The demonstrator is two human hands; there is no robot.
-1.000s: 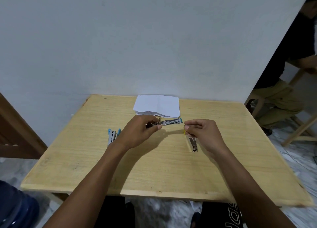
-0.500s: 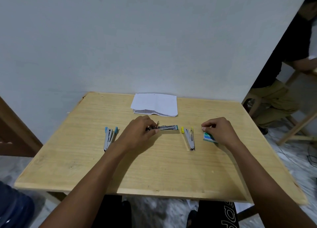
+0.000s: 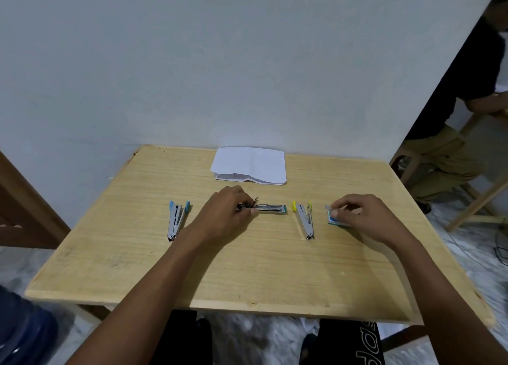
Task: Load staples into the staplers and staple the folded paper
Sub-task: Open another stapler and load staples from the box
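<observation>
Three small staplers lie on the wooden table (image 3: 247,268). The blue-tipped stapler (image 3: 176,220) lies open at the left. A green-tipped stapler (image 3: 270,208) lies sideways in the middle, and my left hand (image 3: 225,216) grips its left end. Right of it the yellow-tipped stapler (image 3: 304,219) lies open. My right hand (image 3: 362,216) rests on a small green staple box (image 3: 334,218), fingertips pinched at its top. Folded white paper (image 3: 250,165) lies at the table's far edge by the wall.
A white wall stands right behind the table. A seated person (image 3: 453,117) on a wooden stool is at the far right. A blue container (image 3: 22,334) sits on the floor at the lower left. My knees show under the table's near edge.
My right hand left the yellow-tipped stapler on the table and moved right onto the staple box. My left hand stayed on the green-tipped stapler, which came down onto the table.
</observation>
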